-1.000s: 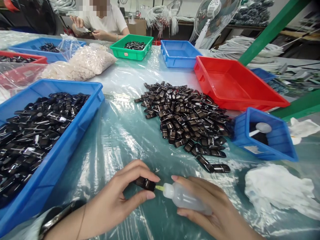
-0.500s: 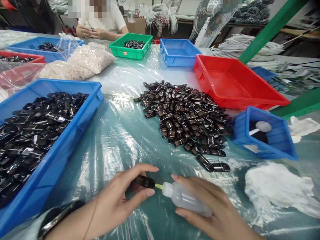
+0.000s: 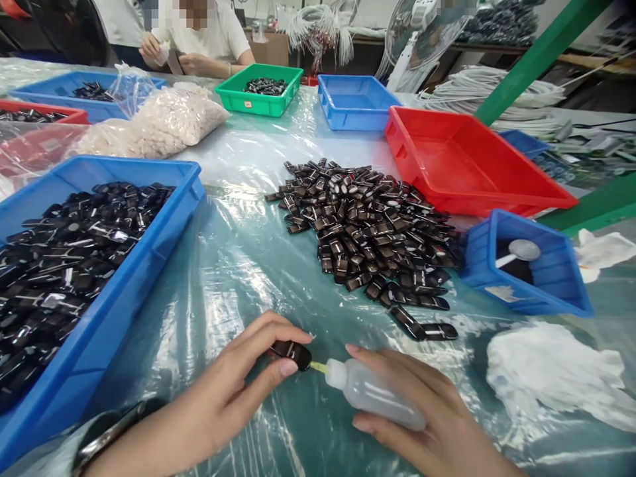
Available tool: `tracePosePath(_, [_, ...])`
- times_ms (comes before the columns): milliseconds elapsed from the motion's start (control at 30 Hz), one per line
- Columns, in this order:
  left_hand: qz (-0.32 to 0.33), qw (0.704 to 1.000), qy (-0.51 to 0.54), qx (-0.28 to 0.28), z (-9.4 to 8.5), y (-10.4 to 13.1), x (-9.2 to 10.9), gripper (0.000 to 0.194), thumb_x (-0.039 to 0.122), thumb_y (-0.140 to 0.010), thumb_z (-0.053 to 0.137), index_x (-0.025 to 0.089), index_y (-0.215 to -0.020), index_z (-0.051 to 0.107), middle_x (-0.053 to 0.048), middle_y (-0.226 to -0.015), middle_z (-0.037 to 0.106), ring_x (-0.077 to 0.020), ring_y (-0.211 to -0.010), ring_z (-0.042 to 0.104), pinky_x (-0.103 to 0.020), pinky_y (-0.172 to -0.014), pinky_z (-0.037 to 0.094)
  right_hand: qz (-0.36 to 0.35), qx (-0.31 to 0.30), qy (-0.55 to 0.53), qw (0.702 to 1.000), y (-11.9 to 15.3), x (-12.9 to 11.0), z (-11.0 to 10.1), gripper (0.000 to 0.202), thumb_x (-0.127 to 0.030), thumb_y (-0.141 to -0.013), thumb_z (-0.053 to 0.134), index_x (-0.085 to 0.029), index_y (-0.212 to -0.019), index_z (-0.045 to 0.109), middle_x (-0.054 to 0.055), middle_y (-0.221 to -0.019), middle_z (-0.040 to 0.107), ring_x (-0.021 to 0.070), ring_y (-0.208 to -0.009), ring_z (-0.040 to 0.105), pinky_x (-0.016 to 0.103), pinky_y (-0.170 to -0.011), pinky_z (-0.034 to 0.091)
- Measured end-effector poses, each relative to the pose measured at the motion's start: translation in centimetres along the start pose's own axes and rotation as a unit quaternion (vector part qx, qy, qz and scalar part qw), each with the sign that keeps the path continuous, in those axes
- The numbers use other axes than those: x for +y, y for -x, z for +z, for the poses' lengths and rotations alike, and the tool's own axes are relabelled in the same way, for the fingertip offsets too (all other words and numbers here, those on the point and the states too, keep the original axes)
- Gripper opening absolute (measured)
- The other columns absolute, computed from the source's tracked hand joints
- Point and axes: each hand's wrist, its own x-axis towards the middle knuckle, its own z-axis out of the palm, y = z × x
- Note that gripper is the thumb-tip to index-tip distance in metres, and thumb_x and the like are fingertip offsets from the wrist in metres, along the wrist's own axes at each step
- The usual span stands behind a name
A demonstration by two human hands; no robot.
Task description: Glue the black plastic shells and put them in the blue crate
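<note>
Between the thumb and fingers of my left hand (image 3: 253, 374) is a small glossy black plastic casing (image 3: 293, 353), rounded at its end. My right hand (image 3: 422, 397) is wrapped round a translucent white squeeze bottle (image 3: 380, 392), tilted on its side. The bottle's thin yellow nozzle (image 3: 318, 366) points left and meets the rounded end of the casing, or nearly so; I cannot tell if they touch. Beyond my hands lies a pile of similar black casings (image 3: 368, 225) on the plastic-covered table (image 3: 238, 265).
To the left stands a blue tray (image 3: 163, 245) full of black casings. A small blue bin (image 3: 507, 291) with a scoop (image 3: 524, 250) is at right, near a crumpled white cloth (image 3: 556, 371). Farther back are a red tray (image 3: 422, 179), a green tray (image 3: 256, 105) and a seated co-worker (image 3: 223, 40).
My left hand has rolled the casing slightly, so more of its top shows. My right hand and the bottle have shifted a little to the right. The co-worker's one hand has risen.
</note>
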Motion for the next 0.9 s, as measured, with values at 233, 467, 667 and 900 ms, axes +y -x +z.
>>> tracePosePath(233, [0.024,1.000,-0.006,0.014,-0.1,-0.1,-0.4,0.024,0.022,-0.099,0.045,0.038,-0.116,0.052,0.001,-0.110,0.054,-0.0183,-0.106,0.053,-0.027,-0.085,0.044,0.002,-0.008,-0.039,0.999,0.8,0.6,0.6,0.040,-0.043,-0.096,0.046,-0.029,-0.133,0.048,0.005,-0.097,0.070,0.0193,-0.082,0.069,0.028,-0.065,0.057])
tracePosePath(467, [0.043,0.999,0.008,0.027,-0.1,0.1,-0.3,0.021,0.023,-0.095,0.055,0.035,-0.112,0.059,0.001,-0.105,0.057,-0.0179,-0.097,0.057,-0.028,-0.082,0.044,-0.005,-0.022,-0.054,0.998,0.8,0.8,0.2,0.041,-0.044,-0.096,0.046,-0.030,-0.135,0.044,0.004,-0.095,0.069,0.0182,-0.080,0.068,0.028,-0.065,0.057])
tracePosePath(667, [0.061,0.997,0.010,0.048,-0.1,-0.2,-0.4,0.021,0.024,-0.092,0.061,0.035,-0.110,0.062,0.002,-0.102,0.059,-0.0160,-0.094,0.058,-0.026,-0.080,0.044,-0.005,-0.029,-0.047,0.998,-0.1,0.2,-0.5,0.035,-0.042,-0.098,0.043,-0.030,-0.131,0.046,0.002,-0.089,0.070,0.0160,-0.074,0.069,0.026,-0.060,0.057])
tracePosePath(900, [0.075,0.995,0.028,0.061,0.0,-0.1,-0.5,0.021,0.022,-0.090,0.064,0.031,-0.108,0.065,0.000,-0.099,0.062,-0.0177,-0.091,0.059,-0.027,-0.079,0.046,-0.002,-0.019,-0.064,0.998,0.0,0.2,-0.4,0.037,-0.041,-0.097,0.046,-0.030,-0.133,0.047,0.002,-0.089,0.071,0.0162,-0.073,0.069,0.025,-0.059,0.056])
